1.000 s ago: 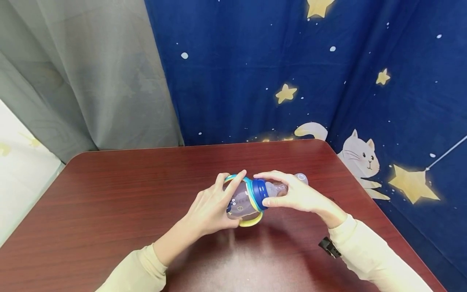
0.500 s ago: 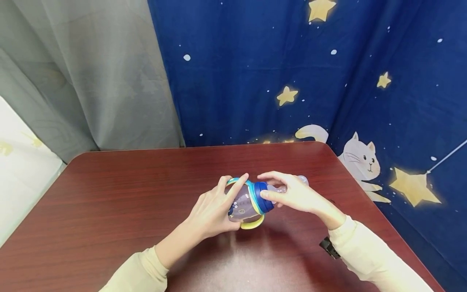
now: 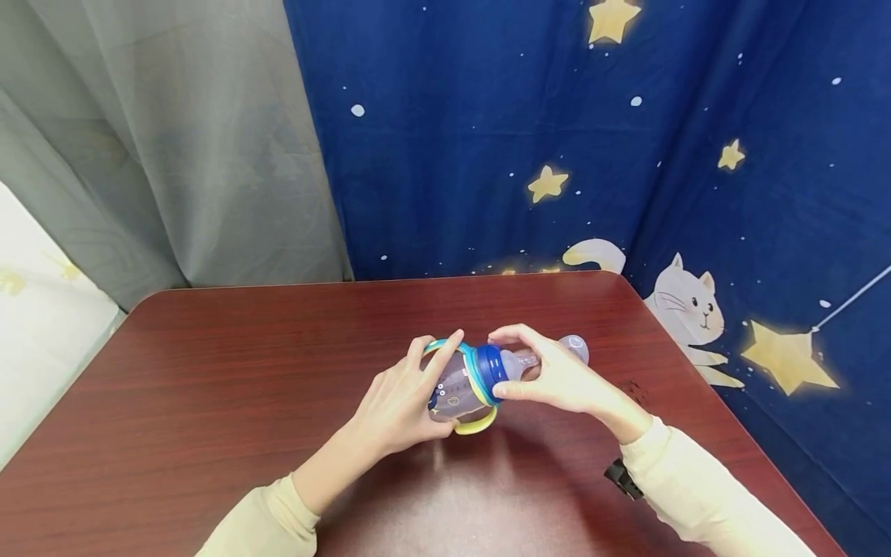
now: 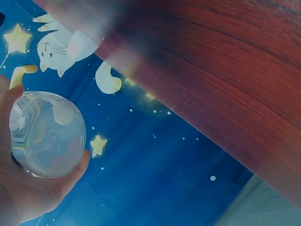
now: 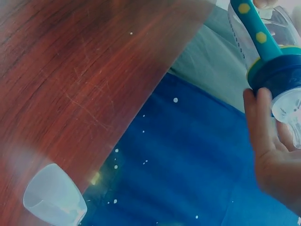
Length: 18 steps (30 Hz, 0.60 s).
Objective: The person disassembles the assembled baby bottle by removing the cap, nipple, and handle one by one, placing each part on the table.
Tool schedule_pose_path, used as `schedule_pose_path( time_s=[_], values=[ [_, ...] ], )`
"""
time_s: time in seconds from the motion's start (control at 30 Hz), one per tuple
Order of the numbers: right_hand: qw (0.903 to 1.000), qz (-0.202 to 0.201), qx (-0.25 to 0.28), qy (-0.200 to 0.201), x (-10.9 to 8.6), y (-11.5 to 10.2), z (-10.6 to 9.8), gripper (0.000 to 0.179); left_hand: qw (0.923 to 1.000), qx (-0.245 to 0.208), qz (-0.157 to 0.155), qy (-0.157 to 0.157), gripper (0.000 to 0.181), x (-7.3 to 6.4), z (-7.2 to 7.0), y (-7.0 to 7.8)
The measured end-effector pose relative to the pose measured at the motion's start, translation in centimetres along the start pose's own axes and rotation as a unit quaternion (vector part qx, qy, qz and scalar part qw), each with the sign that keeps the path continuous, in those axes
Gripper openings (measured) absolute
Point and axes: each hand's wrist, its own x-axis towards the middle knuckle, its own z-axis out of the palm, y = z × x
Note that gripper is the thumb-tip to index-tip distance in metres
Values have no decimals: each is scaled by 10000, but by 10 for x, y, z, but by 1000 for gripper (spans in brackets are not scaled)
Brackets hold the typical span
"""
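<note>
Head view shows me the right hand (image 3: 557,379) has slid its thumb lower since half a second ago. Now it pinches the blue ring (image 3: 492,366) wide, so I'd say its hold is fresh. The ring sits on the bottle (image 3: 455,391). The left hand (image 3: 397,402) grips that sideways, thumb low, over the tabletop (image 3: 244,371).

Around the bottle (image 3: 455,393), a hand could pass over the table (image 3: 244,387) from 10 to 1 o'clock, and at 6 between the sleeves (image 3: 264,518). The left hand (image 3: 398,401) blocks 8 to 9 o'clock, the right hand (image 3: 554,373) 3; the cap (image 3: 576,348) stands near it, toward 2. Past the table's far edge, the curtain (image 3: 452,155) bars 12.
</note>
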Motion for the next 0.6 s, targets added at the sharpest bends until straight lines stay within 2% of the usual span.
schedule_pose_path(
  time_s=[0.1, 0.2, 0.3, 0.4, 0.5, 0.6],
  values=[
    [9996, -181, 219, 4, 0, -4, 1, 64, 10000, 23, -30, 10, 109, 0, 0, -1],
    [9984, -174, 529, 134, 0, -4, 3, 60, 10000, 42, -10, 52, 108, 0, -1, -2],
    [9934, 129, 1103, 275, 2, 1, 5, 51, 9999, 71, 14, 74, 108, 0, 0, -2],
    [9883, 595, 1365, 341, 2, 3, 5, 44, 9999, 109, 72, 65, 108, 0, 2, -1],
    [9909, 1014, 866, 183, 3, 2, 4, 42, 9997, 164, 146, 40, 108, -1, 4, -1],
    [9927, 1152, 336, -136, 3, 3, 3, 43, 9996, 226, 172, -2, 109, -2, 5, -2]
  ],
)
